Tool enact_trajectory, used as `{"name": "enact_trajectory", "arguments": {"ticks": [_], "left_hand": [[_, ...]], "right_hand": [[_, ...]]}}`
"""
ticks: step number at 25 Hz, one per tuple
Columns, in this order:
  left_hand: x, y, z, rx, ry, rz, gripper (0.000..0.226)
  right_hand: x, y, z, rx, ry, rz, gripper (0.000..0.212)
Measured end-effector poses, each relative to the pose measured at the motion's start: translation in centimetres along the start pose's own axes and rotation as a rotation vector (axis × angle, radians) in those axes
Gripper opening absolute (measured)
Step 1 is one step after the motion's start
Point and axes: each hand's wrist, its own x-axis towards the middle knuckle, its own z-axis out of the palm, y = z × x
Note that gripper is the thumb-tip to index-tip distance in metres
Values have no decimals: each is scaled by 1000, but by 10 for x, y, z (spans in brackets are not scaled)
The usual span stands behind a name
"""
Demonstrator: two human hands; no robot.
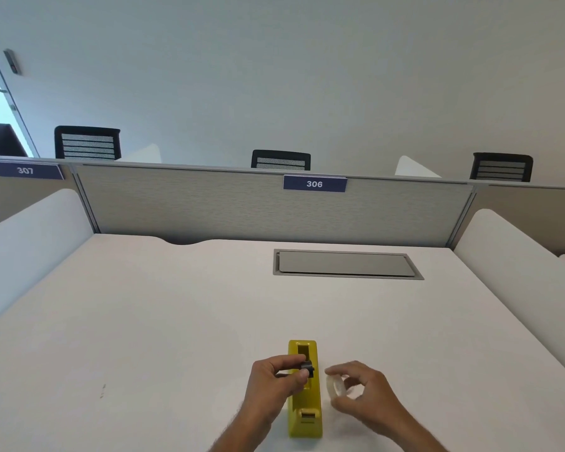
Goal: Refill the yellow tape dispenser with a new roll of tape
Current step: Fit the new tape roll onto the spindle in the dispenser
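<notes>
Yellow dispenser point(305, 409): smooth plastic. Tape roll point(336, 386): clear, glossy. Desk point(163, 321): matt white. Partition point(209, 207): woven cloth.

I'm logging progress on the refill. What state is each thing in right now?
yellow tape dispenser: upright on the desk, roll bay empty.
black spool core: out of the dispenser, pinched in the left hand above the bay.
clear tape roll: held in the right hand, not yet on the core.
desk cable hatch: lid closed.
</notes>
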Motion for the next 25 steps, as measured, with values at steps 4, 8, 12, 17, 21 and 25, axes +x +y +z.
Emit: {"name": "enact_trajectory", "arguments": {"ticks": [4,8,12,17,21,25], "left_hand": [[-3,3,3,2,-27,2,27],[-5,4,4,-30,-65,30,28],[-6,4,4,-37,-80,45,28],[-7,7,3,-36,-96,83,28],[-7,9,2,8,-91,96,30],[-5,9,4,86,-99,127,30]], "right_hand": [[0,-20,0,344,23,0,42],[0,-30,5,523,22,5,41],[0,-31,7,555,26,-5,46],[0,-32,5,617,-35,-26,47],[0,-29,3,627,-90,-18,47],[2,-29,5,597,-110,-22,44]]}}
